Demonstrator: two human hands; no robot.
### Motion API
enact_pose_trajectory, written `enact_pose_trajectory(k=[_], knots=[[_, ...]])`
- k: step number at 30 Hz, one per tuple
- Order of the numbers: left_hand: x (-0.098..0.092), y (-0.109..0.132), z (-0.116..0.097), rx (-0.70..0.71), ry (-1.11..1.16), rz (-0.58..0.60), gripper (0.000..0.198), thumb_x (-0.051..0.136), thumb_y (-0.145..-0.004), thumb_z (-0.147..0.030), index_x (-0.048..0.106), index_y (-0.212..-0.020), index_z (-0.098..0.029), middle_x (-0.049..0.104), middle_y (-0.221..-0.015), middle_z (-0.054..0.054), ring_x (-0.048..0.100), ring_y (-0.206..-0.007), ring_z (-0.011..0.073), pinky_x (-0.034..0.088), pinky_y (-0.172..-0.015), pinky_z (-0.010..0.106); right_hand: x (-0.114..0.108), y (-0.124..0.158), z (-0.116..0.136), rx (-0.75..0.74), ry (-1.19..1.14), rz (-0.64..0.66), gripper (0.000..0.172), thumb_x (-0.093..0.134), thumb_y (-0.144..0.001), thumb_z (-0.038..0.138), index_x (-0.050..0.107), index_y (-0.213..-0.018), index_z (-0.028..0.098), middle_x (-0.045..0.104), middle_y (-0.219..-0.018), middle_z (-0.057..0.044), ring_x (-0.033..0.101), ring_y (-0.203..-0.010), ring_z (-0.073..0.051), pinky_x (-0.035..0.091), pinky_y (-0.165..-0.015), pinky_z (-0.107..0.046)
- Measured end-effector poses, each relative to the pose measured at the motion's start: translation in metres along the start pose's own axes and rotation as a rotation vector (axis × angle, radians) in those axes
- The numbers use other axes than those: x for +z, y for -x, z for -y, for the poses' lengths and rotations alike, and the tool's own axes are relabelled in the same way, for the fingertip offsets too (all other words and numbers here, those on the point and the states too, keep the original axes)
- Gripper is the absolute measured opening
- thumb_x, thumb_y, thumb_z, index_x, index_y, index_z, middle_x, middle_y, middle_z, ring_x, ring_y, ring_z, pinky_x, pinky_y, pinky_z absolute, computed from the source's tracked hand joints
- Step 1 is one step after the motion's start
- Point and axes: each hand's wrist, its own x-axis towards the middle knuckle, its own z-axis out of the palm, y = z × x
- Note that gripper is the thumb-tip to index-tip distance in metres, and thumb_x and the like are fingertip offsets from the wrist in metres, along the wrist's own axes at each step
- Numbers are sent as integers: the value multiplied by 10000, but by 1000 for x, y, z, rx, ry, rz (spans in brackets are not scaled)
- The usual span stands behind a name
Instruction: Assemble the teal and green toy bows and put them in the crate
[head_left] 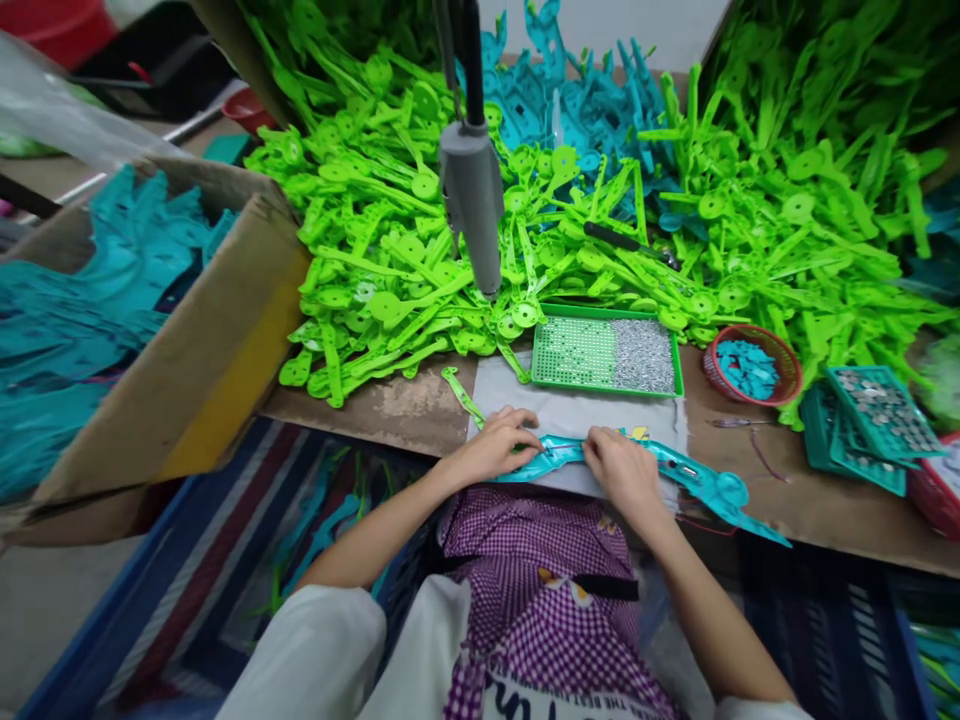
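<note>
A long turquoise plastic part (705, 487), shaped like a toy gun half, lies across the grey cloth (491, 385) at the table's front edge. My left hand (499, 443) is closed at its left end, fingertips bent down onto it. Any small piece between those fingertips is too small to make out. My right hand (624, 470) grips the same part near its middle, covering that stretch. A bit of yellow (637, 433) shows just beyond my right fingers. Close to my left hand lies a single bright green plastic lever (463, 397).
A green tray (574, 350) of small metal pieces stands behind the cloth. Above hangs a grey power screwdriver (472, 190). Green parts (390, 250) are heaped behind. At right are a red basket (752, 365) and teal trays (874, 410); at left, a cardboard box (225, 330).
</note>
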Motion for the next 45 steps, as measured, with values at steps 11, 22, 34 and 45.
enact_pose_trajectory(k=[11, 22, 34, 45], knots=[[-2, 22, 4, 64, 141, -445, 197, 590, -883, -278, 723, -1014, -214, 625, -1139, 101, 585, -1071, 202, 454, -944, 358, -47, -20, 38, -113, -810, -434, 157, 522, -910, 325, 618, -954, 209, 587, -947, -51, 576, -937, -178, 450, -829, -327], [-14, 70, 63, -281, -81, -881, 212, 578, -879, -251, 687, -1055, -200, 656, -1007, 62, 625, -976, 187, 497, -908, 339, -31, -50, 10, -100, -876, -353, 197, 531, -893, 365, 634, -853, 202, 638, -823, -35, 594, -786, -163, 471, -707, -293], [7, 65, 74, -219, -358, -1037, 258, 544, -885, -179, 652, -1120, -182, 678, -1011, 81, 653, -918, 180, 518, -876, 321, -101, -211, -171, 389, -60, -339, 365, 405, -885, 252, 650, -1131, 138, 657, -1132, -163, 617, -1011, -268, 466, -835, -375], [6, 62, 72, -264, -372, -996, 254, 554, -868, -193, 650, -1102, -217, 697, -987, 69, 664, -900, 204, 532, -852, 350, -90, -239, -190, 99, 111, 21, 321, 501, -874, 307, 679, -1130, 231, 592, -1193, -133, 608, -1023, -237, 445, -812, -303]])
